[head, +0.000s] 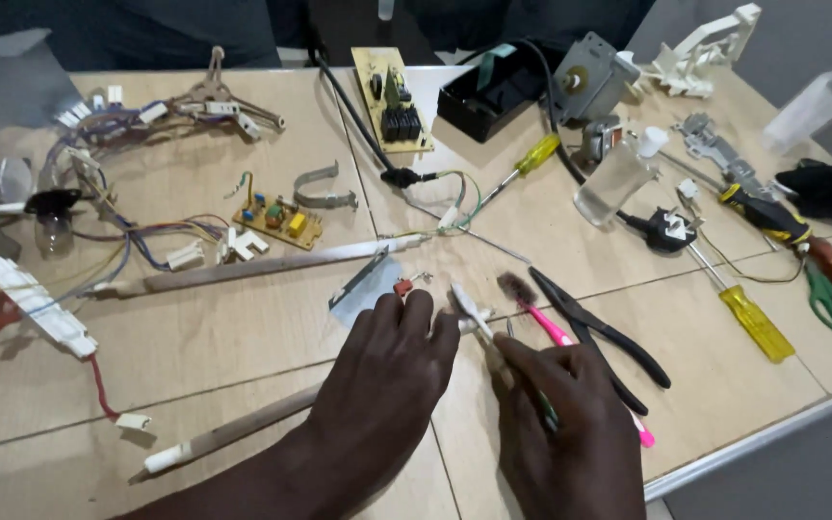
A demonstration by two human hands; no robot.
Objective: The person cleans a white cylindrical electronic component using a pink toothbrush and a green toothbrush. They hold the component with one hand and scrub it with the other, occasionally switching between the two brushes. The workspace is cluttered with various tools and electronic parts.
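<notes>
The wooden table [243, 318] is carrying everything, and the pink toothbrush [556, 332] serves as the landmark. The left hand [382, 385] is lying just left of the toothbrush, palm down, fingers stretched forward and close together, its fingertips [419, 303] pressing on a small white connector piece [471, 310] and nearing a grey metal plate [366, 287]. The right hand [560, 424] is resting across the toothbrush's handle end, curled narrowly around a thin green-handled tool [543, 404]; whether the toothbrush itself is also gripped cannot be told. The black pliers [601, 332] are lying just right of the toothbrush, almost parallel to it. The toothbrush is running diagonally, its dark worn bristle head pointing up and to the left, away from the person, its handle end sloping down to the right beside the right hand. The white connector piece is sitting just left of the bristle head, between both hands, its long axis also slanting up-left.
</notes>
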